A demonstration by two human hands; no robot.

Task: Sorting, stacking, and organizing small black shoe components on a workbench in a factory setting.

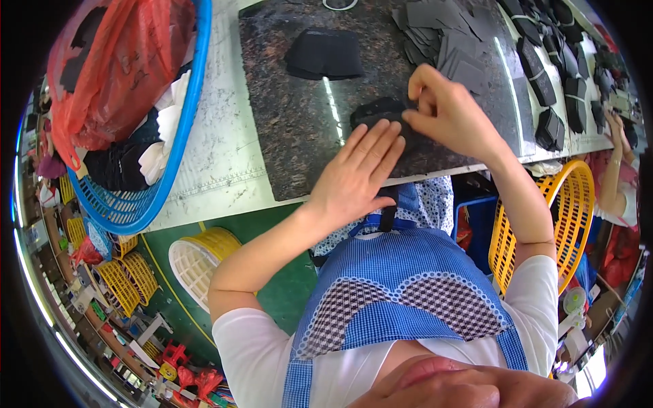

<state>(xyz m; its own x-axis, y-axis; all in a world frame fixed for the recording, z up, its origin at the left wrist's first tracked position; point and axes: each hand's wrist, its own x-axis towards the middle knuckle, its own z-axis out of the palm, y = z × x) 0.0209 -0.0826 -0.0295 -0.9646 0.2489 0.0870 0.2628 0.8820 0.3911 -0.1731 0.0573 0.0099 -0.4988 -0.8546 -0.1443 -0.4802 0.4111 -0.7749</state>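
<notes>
My left hand (360,163) lies with its fingers stretched out flat, the fingertips resting on a small black fabric piece (382,109) near the front of a dark speckled stone slab (292,129). To its right, my right hand (452,112) is closed with bent fingers, its thumb at the edge of that black piece. What the right fingers pinch, if anything, is hidden. Farther back on the slab sits a stack of black fabric pieces (325,54). A loose heap of dark grey flat pieces (445,41) spreads beyond my right hand.
A blue plastic basket (183,146) holding a red bag (129,75) and cloth stands at the left on the white table (221,136). Tied black bundles (537,71) line the right side. Yellow baskets (578,217) (214,245) stand below the table. Another person's arm (615,160) shows far right.
</notes>
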